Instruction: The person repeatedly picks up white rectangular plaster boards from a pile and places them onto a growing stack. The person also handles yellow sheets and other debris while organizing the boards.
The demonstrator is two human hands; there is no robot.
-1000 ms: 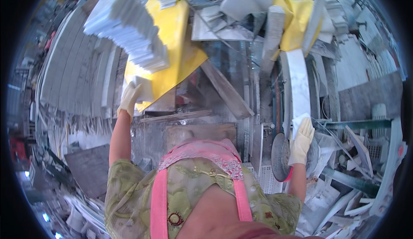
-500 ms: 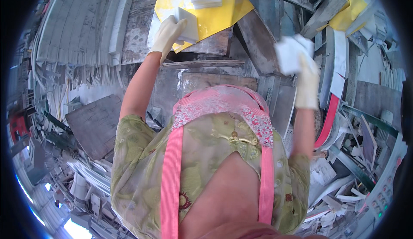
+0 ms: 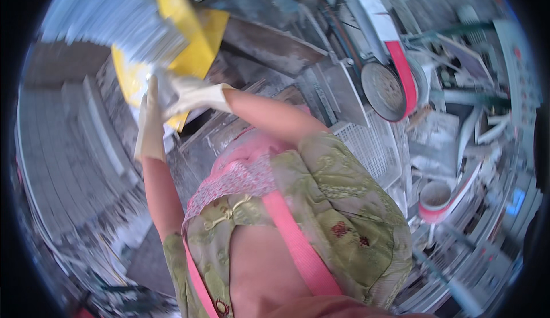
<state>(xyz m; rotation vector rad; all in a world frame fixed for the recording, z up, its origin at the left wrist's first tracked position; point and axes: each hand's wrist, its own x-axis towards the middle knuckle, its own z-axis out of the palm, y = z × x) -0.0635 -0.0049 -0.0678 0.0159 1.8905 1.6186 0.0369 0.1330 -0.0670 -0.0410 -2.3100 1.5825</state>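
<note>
Both my hands wear pale rubber gloves and meet over the yellow sheet at the upper left. My left hand stands edge-on, fingers stretched straight, along the left side of a small bunch of flat white tiles. From the right, my right hand reaches across with thumb and fingers spread around the same tiles; motion blurs its fingertips. Just beyond lies a large stack of thin whitish tiles, also smeared. How many tiles are between my hands I cannot tell.
Long grey strips line the left. A dark board lies right of the yellow sheet. Farther right are a round pan-like part beside a red-and-white curved guard, a white perforated crate and a control panel.
My view has turned to the right, so the sheet and stack appear farther left. My right hand has swung in from the far right with its white tiles to meet my left hand.
</note>
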